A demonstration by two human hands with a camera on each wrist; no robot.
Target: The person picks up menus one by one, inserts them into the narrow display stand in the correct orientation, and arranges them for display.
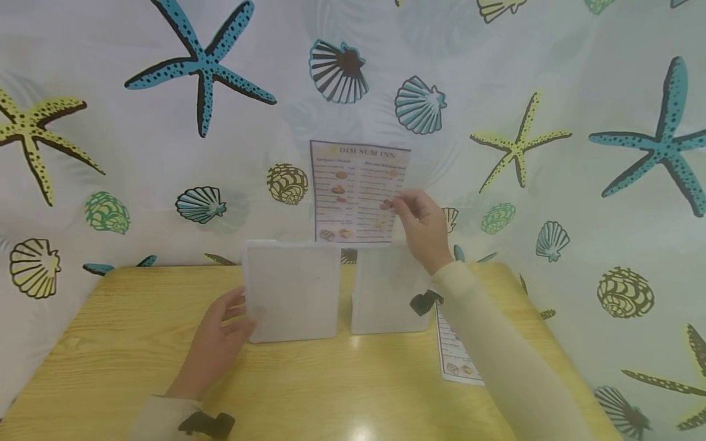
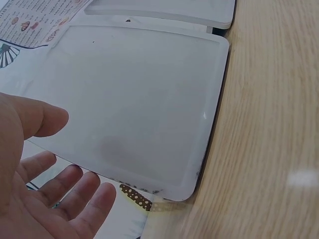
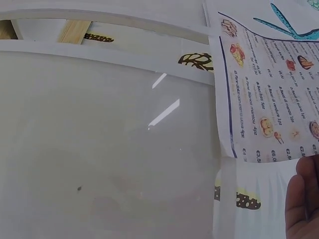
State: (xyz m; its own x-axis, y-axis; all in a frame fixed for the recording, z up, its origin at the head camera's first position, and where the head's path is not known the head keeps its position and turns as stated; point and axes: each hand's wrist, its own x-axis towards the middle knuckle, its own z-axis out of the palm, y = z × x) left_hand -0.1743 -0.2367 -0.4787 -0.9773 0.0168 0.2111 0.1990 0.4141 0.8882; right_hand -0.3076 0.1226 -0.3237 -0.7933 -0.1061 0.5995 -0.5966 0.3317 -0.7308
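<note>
Pale sleeves (image 1: 502,358) enter from the bottom of the frame over a desk (image 1: 309,392) of yellowish wood grain, glossy enough to carry a bright glare at bottom centre. Lower right, a printed sheet (image 1: 459,361) lies on it, partly hidden by a sleeve. Left of centre, the left hand (image 1: 217,334), thumb and fingers apart, is at the side edge of a white board (image 1: 292,291) standing up from the desk; another board (image 1: 386,294) stands just beside it. Above them, at centre, the right hand (image 1: 421,223) pinches the right edge of a menu (image 1: 344,202) headed DIM SUM INN. Beyond, whitish cloth (image 1: 248,144) fills the background, printed with shells (image 1: 421,105) and blue and yellow starfish (image 1: 205,64).
</note>
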